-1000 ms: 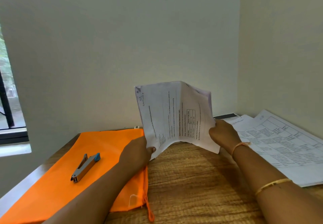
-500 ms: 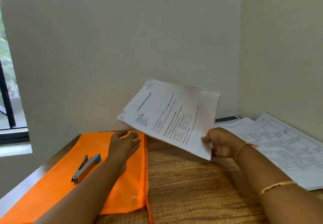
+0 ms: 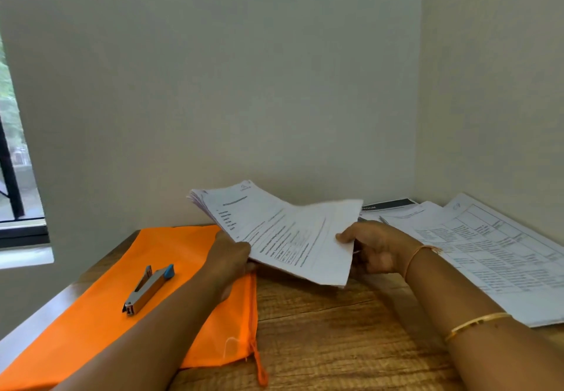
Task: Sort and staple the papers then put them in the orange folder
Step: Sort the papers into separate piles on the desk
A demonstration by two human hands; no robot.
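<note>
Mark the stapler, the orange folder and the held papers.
stapler [image 3: 149,289], head view, middle of its grey body
orange folder [image 3: 97,341], head view, bare fabric near the stapler
papers [image 3: 290,238], head view, middle of the top sheet

We see soft, even daylight entering from the window [image 3: 16,158] beyond the table's [image 3: 335,329] left edge, where the outdoors is washed out. The wall [image 3: 244,85] is dull and glare-free. Faint shadows fall on the table beneath the papers [image 3: 283,232], whose right edge smears with motion blur. The window frame leans, bent by wide-angle distortion; print is unreadably soft.
</note>
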